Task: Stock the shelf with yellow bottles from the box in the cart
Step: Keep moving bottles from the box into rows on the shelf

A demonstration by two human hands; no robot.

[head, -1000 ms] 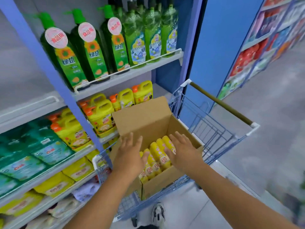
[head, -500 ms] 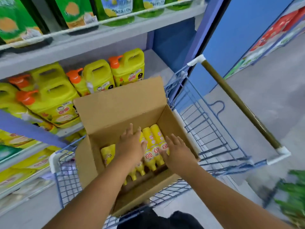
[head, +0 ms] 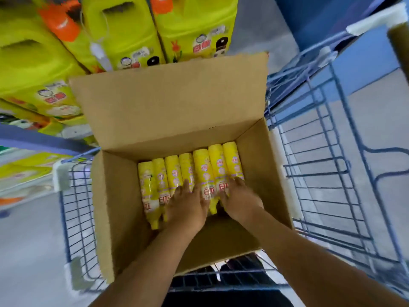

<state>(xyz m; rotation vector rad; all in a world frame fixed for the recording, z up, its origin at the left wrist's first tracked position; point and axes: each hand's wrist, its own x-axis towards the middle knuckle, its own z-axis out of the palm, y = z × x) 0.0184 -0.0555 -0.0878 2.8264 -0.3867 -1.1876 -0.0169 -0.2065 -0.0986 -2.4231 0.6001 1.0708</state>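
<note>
Inside box (head: 124, 202) in cart (head: 321, 165): yellow bottles (head: 205, 171) lie flat in row, long axes pointing away from you. Your left hand (head: 188, 204) and right hand (head: 240, 201) rest on bottles, fingers loosely bent, nothing clasped yet; both equally near.

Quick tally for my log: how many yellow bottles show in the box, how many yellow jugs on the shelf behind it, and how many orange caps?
Yellow bottles in the box: 7
Yellow jugs on the shelf, in view: 3
Orange caps: 2, one cut off
Total: 12
</note>
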